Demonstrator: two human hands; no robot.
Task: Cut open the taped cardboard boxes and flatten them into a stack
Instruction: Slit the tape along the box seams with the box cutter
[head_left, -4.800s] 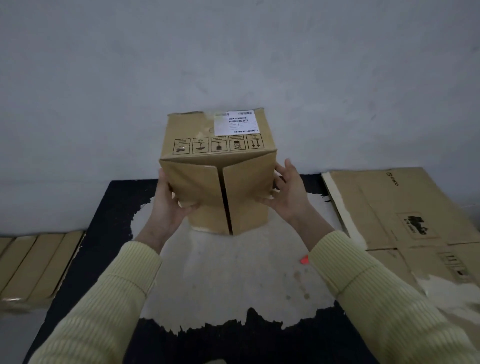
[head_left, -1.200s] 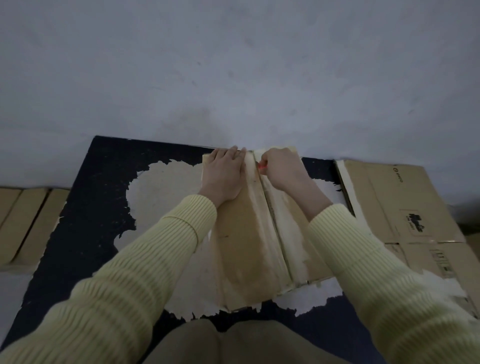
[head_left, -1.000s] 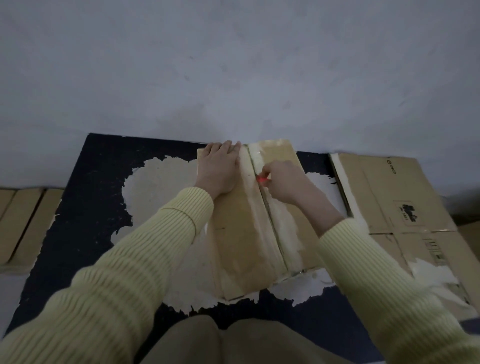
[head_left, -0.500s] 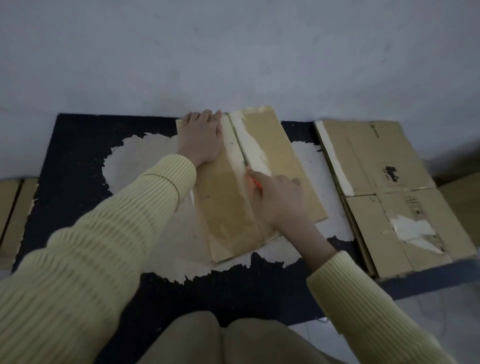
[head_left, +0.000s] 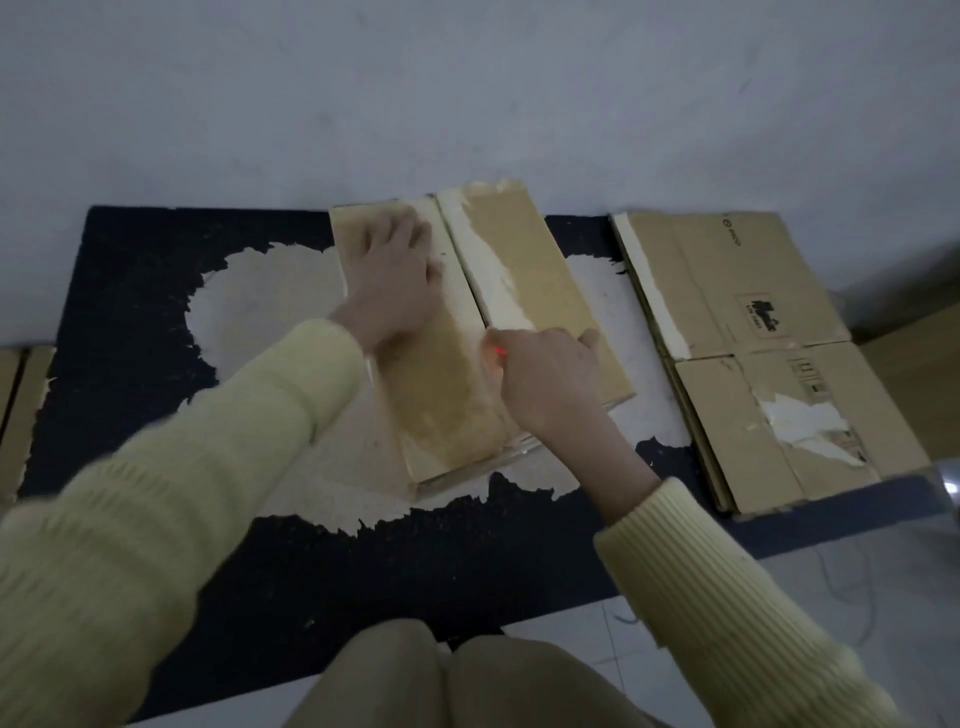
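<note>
Since the earliest frame, the box (head_left: 449, 395) has gone from upright between both hands to lying on the mat (head_left: 130, 291). Over the last second, the left grip (head_left: 389, 280) stays flat on the far left flap. The right grip (head_left: 545, 379) has travelled from the far end of the seam (head_left: 457, 260) to roughly its midpoint, moving toward the person.

Status, left to right:

1. Cardboard strips (head_left: 15, 415) lie at the far left edge, beside the mat. It is not clear whether they are finished work.
2. The left grip is open, with its fingers straight, and presses the left flap down. It holds nothing.
3. The box lies near the middle of the mat, its far end against the wall. The taped seam faces up and runs away from the person.
4. The right grip is curled round a cutter (head_left: 497, 351). Only the cutter's red tip shows, and it touches the seam. The far half of the seam appears to be slit. The near half appears uncut.
5. A stack of flattened boxes (head_left: 753, 322) lies just to the right of the box, partly on the mat. At least two layers show at its near edge.
6. More cardboard (head_left: 924, 384) shows at the far right edge, but its condition cannot be determined.

Assessment: the task is partly complete. Still to do on this box: finish the slit, release any tape on the other faces, collapse the box, and place it on the stack. No other taped box is in view.
</note>
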